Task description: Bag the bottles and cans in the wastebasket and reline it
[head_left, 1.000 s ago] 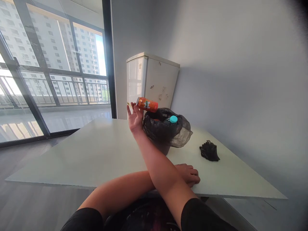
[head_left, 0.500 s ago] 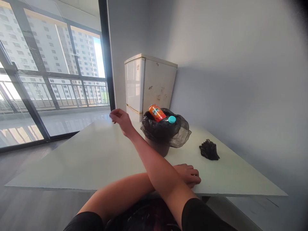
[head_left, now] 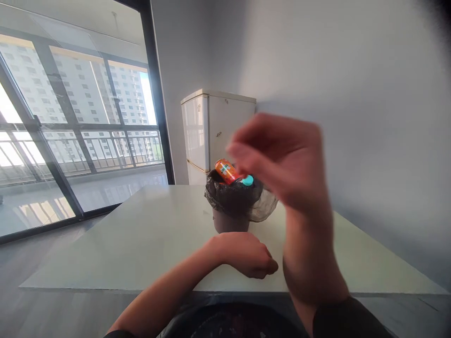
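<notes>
My right hand (head_left: 282,159) is raised close to the camera, blurred, its fingers curled toward the thumb around a hollow; I see nothing in it. Lower down, my left hand (head_left: 246,253) rests at the table's near side with its fingers folded under in a loose fist. Behind the hands stands a bin (head_left: 230,223) lined with a black plastic bag (head_left: 232,197). An orange drink can (head_left: 225,171) leans in the top of it. Beside the can shows a turquoise bottle cap (head_left: 247,180), partly covered by the black bag.
The pale table (head_left: 141,244) reaches out to both sides. A white refrigerator (head_left: 230,126) stands behind it, near the grey wall (head_left: 369,117). On the left is a glass sliding door (head_left: 81,141) onto a balcony.
My right hand has swung from the left back to the right and up, uncrossing from the left arm. The left hand has turned over slightly. A crumpled black bag is now hidden behind my right arm.
</notes>
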Available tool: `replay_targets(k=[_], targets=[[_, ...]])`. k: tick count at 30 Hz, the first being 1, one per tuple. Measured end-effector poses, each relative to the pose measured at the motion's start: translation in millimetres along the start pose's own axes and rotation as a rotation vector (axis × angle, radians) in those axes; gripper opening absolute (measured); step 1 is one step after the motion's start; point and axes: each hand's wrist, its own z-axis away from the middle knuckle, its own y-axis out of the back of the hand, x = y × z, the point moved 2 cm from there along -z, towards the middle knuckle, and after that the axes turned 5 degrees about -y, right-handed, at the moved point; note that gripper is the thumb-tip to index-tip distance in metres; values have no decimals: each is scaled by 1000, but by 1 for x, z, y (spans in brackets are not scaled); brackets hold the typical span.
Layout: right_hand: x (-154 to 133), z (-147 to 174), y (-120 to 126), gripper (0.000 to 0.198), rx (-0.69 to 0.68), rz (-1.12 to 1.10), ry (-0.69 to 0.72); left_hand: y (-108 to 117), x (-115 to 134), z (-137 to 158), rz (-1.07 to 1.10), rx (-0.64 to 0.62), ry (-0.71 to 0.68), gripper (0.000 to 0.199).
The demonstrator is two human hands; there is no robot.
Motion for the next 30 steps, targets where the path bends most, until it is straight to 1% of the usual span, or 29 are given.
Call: replay_targets(k=[1, 2, 3, 4, 5, 6, 7, 8, 9, 10, 11, 13, 15, 16, 17, 18, 19, 20, 22, 23, 25, 26, 28, 30], targets=[[2, 0, 23, 19, 174, 54, -11, 18, 5, 13, 84, -7, -22, 11], [7, 1, 45, 22, 311, 109, -23, 39, 6, 27, 181, 52, -3, 15], [18, 1, 66, 25, 411, 169, -51, 63, 1, 43, 265, 197, 74, 21], [33, 0, 85, 31, 444, 245, -115, 86, -10, 60, 349, 379, 201, 27], [52, -2, 103, 33, 429, 307, -173, 110, -26, 80, 332, 707, 379, 31], [75, -3, 120, 33, 410, 346, -226, 129, -46, 99, 281, 977, 551, 30], [101, -4, 138, 35, 406, 377, -289, 142, -68, 115, 244, 1158, 686, 25], [128, -4, 153, 38, 405, 394, -350, 148, -93, 127, 231, 1262, 813, 21], [155, -2, 167, 35, 395, 390, -401, 148, -117, 136, 258, 1316, 959, 21], [181, 0, 178, 29, 388, 384, -450, 140, -140, 141, 356, 1274, 1166, 22], [203, 3, 186, 24, 369, 386, -485, 127, -160, 142, 494, 1150, 1368, 25], [235, 10, 192, 18, 256, 365, -540, 95, -185, 135, 654, 957, 1479, 34], [249, 17, 187, 19, 14, 344, -614, 60, -193, 122, 816, 769, 1508, 40], [250, 20, 182, 21, -126, 332, -665, 43, -192, 114, 1009, 566, 1468, 43], [249, 23, 177, 24, -254, 319, -721, 30, -191, 108, 1117, 474, 1406, 46], [247, 26, 172, 28, -352, 303, -780, 21, -189, 104, 1173, 434, 1366, 50], [246, 27, 168, 31, -412, 283, -838, 14, -189, 103, 1208, 419, 1328, 54], [246, 29, 166, 34, -440, 267, -895, 11, -190, 104, 1209, 441, 1306, 58], [251, 33, 166, 42, -453, 286, -993, 8, -196, 110, 1219, 478, 1253, 64], [256, 36, 168, 46, -469, 309, -1035, 8, -201, 113, 1231, 503, 1209, 62], [266, 43, 173, 58, -560, 311, -1083, 9, -211, 120, 1242, 575, 1110, 49], [270, 47, 175, 66, -633, 268, -1079, 10, -215, 123, 1237, 617, 1067, 40], [271, 52, 178, 86, -784, 115, -1021, 14, -221, 127, 1218, 687, 1006, 26], [265, 53, 177, 101, -874, -18, -944, 19, -224, 128, 1207, 735, 952, 22]])
